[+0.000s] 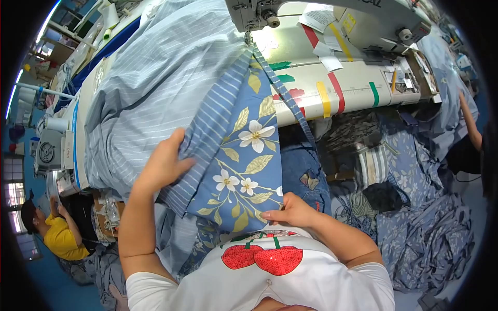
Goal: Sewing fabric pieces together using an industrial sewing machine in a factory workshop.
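Blue floral fabric (pixel 244 171) with white flowers and yellowish leaves hangs toward me from the sewing machine's needle area (pixel 250 37). A striped blue fabric layer (pixel 207 122) lies folded along its left side. My left hand (pixel 165 165) grips the edge of that striped layer, thumb on top and some fingers hidden by the cloth. My right hand (pixel 291 211) is closed in a pinch on the lower right edge of the floral fabric. A narrow striped strip (pixel 285 96) runs from the needle area down to the right.
Pale striped cloth (pixel 140 103) covers the left of the machine table (pixel 358 96), whose front carries coloured tape. A small open box (pixel 404 80) holds bits at right. Heaps of floral cloth (pixel 415 223) lie lower right. A person in yellow (pixel 65 236) sits left; another person's arm (pixel 469 119) shows right.
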Action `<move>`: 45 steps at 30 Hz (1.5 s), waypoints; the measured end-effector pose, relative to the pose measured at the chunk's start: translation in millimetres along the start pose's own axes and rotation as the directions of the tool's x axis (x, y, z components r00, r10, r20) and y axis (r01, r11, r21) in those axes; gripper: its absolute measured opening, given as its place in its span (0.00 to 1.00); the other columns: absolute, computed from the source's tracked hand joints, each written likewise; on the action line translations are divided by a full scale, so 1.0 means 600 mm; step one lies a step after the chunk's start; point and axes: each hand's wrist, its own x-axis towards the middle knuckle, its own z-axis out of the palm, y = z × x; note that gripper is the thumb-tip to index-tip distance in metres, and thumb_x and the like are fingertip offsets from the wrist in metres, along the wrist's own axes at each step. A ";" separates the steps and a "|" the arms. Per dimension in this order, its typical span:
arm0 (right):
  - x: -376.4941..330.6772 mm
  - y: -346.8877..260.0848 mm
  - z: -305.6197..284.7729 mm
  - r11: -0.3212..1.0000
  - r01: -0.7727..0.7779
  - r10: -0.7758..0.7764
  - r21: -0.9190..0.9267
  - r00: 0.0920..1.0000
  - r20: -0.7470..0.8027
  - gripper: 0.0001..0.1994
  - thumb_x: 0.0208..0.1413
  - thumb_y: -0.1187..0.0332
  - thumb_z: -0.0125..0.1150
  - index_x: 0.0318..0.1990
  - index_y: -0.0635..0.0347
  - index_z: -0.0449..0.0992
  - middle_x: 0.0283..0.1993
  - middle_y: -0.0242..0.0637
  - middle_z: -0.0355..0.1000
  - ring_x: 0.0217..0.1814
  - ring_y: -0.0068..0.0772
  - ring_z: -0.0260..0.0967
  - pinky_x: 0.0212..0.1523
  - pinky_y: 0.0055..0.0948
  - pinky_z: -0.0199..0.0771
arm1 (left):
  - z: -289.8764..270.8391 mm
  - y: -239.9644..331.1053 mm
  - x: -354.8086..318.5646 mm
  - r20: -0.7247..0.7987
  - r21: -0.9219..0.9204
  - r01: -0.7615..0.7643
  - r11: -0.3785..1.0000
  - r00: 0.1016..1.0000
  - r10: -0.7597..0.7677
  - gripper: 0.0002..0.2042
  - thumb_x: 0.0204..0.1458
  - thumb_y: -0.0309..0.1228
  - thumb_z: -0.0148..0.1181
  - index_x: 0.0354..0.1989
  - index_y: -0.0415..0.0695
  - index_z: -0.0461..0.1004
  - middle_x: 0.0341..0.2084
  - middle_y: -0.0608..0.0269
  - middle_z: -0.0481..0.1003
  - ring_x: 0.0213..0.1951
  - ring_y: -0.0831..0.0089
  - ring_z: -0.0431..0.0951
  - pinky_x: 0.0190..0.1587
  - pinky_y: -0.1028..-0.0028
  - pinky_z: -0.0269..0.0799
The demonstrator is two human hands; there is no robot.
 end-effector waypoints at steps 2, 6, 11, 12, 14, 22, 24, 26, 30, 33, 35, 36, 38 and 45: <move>-0.006 -0.006 0.001 1.000 -0.006 0.005 0.020 1.000 0.027 0.08 0.54 0.70 0.64 0.38 0.64 0.79 0.34 0.30 0.76 0.34 0.17 0.70 0.36 0.19 0.70 | -0.026 -0.022 -0.002 -0.216 0.157 0.148 0.976 0.970 -0.112 0.22 0.42 0.22 0.58 0.50 0.37 0.68 0.46 0.47 0.70 0.44 0.53 0.72 0.50 0.62 0.67; -0.005 -0.012 0.016 0.977 0.041 -0.045 0.211 0.999 0.016 0.08 0.54 0.70 0.63 0.40 0.63 0.79 0.38 0.33 0.76 0.38 0.21 0.71 0.39 0.22 0.71 | -0.006 0.088 -0.022 -0.511 0.210 -0.051 0.976 0.846 0.154 0.25 0.37 0.24 0.63 0.49 0.38 0.68 0.48 0.46 0.68 0.50 0.50 0.68 0.53 0.60 0.63; -0.037 -0.089 0.021 0.839 0.513 -0.513 -0.180 0.857 0.050 0.09 0.52 0.70 0.63 0.40 0.63 0.78 0.38 0.35 0.76 0.40 0.27 0.72 0.45 0.26 0.70 | 0.186 0.188 -0.102 -0.078 -0.161 -0.479 0.863 0.878 0.473 0.28 0.36 0.21 0.62 0.51 0.36 0.67 0.43 0.48 0.73 0.48 0.51 0.72 0.49 0.62 0.68; -0.042 -0.105 0.013 0.624 0.639 -0.644 -0.451 0.747 0.167 0.09 0.52 0.69 0.63 0.40 0.63 0.78 0.37 0.35 0.76 0.40 0.28 0.72 0.47 0.28 0.70 | 0.208 0.164 -0.104 -0.084 -0.161 -0.477 0.864 0.879 0.469 0.28 0.36 0.21 0.62 0.51 0.36 0.67 0.43 0.48 0.73 0.48 0.51 0.72 0.49 0.62 0.68; -0.038 -0.101 -0.033 0.675 0.462 -0.697 -0.575 0.654 -0.294 0.11 0.50 0.71 0.63 0.42 0.63 0.76 0.37 0.38 0.75 0.39 0.35 0.72 0.47 0.30 0.69 | 0.223 0.141 -0.097 -0.284 -0.037 -0.528 0.848 0.819 0.498 0.22 0.36 0.18 0.59 0.46 0.35 0.71 0.34 0.52 0.75 0.38 0.54 0.76 0.41 0.65 0.72; -0.035 -0.093 -0.022 0.831 0.531 -0.545 -0.166 0.717 -0.435 0.22 0.58 0.75 0.53 0.59 0.65 0.56 0.36 0.40 0.74 0.37 0.24 0.72 0.41 0.26 0.72 | 0.299 0.139 -0.076 -0.478 -0.106 -0.573 0.813 0.746 0.463 0.19 0.30 0.19 0.59 0.38 0.39 0.76 0.23 0.57 0.72 0.26 0.54 0.72 0.28 0.63 0.66; -0.068 -0.070 0.016 0.792 0.506 -0.609 -0.342 0.702 -0.369 0.18 0.60 0.76 0.49 0.57 0.65 0.59 0.37 0.41 0.74 0.37 0.26 0.73 0.41 0.26 0.74 | 0.302 0.138 -0.076 -0.440 -0.084 -0.553 0.829 0.767 0.467 0.18 0.30 0.19 0.59 0.36 0.39 0.76 0.24 0.58 0.72 0.28 0.57 0.72 0.29 0.64 0.66; -0.084 -0.045 0.030 0.801 0.476 -0.589 -0.362 0.736 -0.334 0.15 0.60 0.76 0.49 0.55 0.65 0.62 0.36 0.41 0.75 0.38 0.26 0.74 0.40 0.26 0.74 | 0.301 0.141 -0.080 -0.364 -0.029 -0.509 0.860 0.807 0.465 0.14 0.30 0.20 0.60 0.32 0.41 0.77 0.26 0.60 0.71 0.31 0.61 0.73 0.31 0.66 0.65; -0.096 -0.028 0.039 0.845 0.395 -0.496 -0.361 0.831 -0.252 0.10 0.61 0.75 0.48 0.49 0.66 0.66 0.36 0.41 0.76 0.41 0.25 0.74 0.39 0.25 0.75 | 0.283 0.158 -0.073 -0.474 0.169 -0.597 0.784 0.648 0.596 0.08 0.36 0.26 0.61 0.28 0.45 0.77 0.29 0.66 0.71 0.38 0.71 0.73 0.42 0.69 0.63; -0.111 -0.029 0.046 0.867 0.377 -0.444 -0.325 0.881 -0.162 0.08 0.62 0.75 0.48 0.46 0.67 0.67 0.36 0.41 0.76 0.41 0.24 0.74 0.39 0.24 0.75 | 0.286 0.168 -0.080 -0.474 0.195 -0.589 0.784 0.644 0.601 0.07 0.38 0.27 0.60 0.28 0.46 0.77 0.31 0.68 0.71 0.41 0.73 0.72 0.47 0.66 0.60; -0.119 -0.034 0.051 0.874 0.399 -0.421 -0.278 0.907 -0.020 0.06 0.62 0.74 0.48 0.44 0.66 0.67 0.35 0.41 0.76 0.40 0.23 0.74 0.40 0.23 0.74 | 0.293 0.167 -0.088 -0.471 0.204 -0.584 0.786 0.645 0.602 0.06 0.39 0.28 0.60 0.28 0.46 0.77 0.32 0.70 0.71 0.42 0.74 0.72 0.50 0.65 0.58; -0.116 -0.026 0.052 0.876 0.396 -0.419 -0.276 0.908 -0.026 0.06 0.62 0.74 0.48 0.44 0.66 0.67 0.35 0.41 0.76 0.40 0.23 0.74 0.40 0.23 0.74 | 0.300 0.164 -0.092 -0.467 0.175 -0.588 0.790 0.657 0.592 0.07 0.37 0.27 0.60 0.28 0.46 0.78 0.33 0.69 0.72 0.43 0.72 0.71 0.51 0.64 0.56; -0.097 0.004 0.048 0.951 0.302 -0.305 -0.064 0.951 -0.053 0.06 0.62 0.74 0.48 0.44 0.65 0.67 0.35 0.39 0.77 0.37 0.22 0.74 0.38 0.21 0.72 | 0.314 0.159 -0.096 -0.457 0.118 -0.591 0.798 0.681 0.572 0.10 0.34 0.26 0.61 0.29 0.46 0.79 0.35 0.68 0.73 0.45 0.68 0.71 0.54 0.62 0.53; -0.091 0.013 0.049 0.972 0.224 -0.221 0.065 0.974 -0.053 0.05 0.62 0.74 0.48 0.43 0.64 0.68 0.34 0.37 0.77 0.35 0.20 0.73 0.37 0.20 0.70 | 0.329 0.155 -0.091 -0.506 0.166 -0.605 0.778 0.625 0.594 0.03 0.41 0.25 0.61 0.26 0.43 0.76 0.43 0.66 0.75 0.53 0.68 0.70 0.60 0.60 0.49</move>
